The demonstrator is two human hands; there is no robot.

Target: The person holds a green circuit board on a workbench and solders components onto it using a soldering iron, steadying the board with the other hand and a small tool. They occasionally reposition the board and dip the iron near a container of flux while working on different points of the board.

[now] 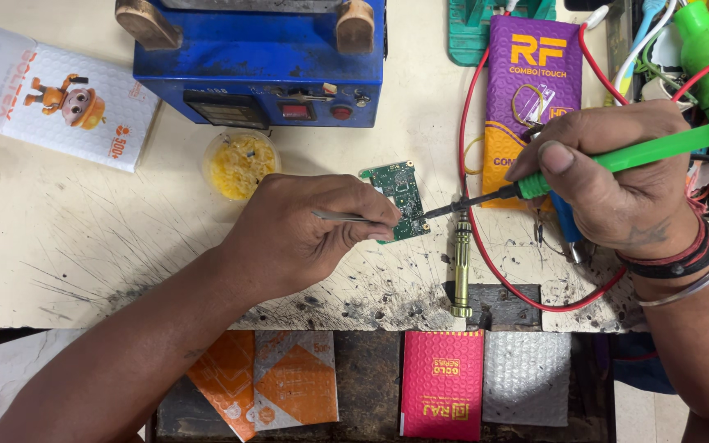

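Observation:
A small green circuit board [400,190] lies on the scratched beige bench top [108,246]. My left hand [309,234] pinches metal tweezers [340,216] whose tips reach the board's lower edge. My right hand [613,176] grips a green-handled soldering iron [658,150]. Its dark tip [445,210] touches the board's right edge, close to the tweezer tips.
A blue box-shaped machine [260,61] stands behind the board, with a round tub of yellow paste [240,163] in front of it. A green-gold screwdriver [460,267] lies below the iron. Red wire [486,262] loops around a purple packet [527,82]. Pouches lie at front and left.

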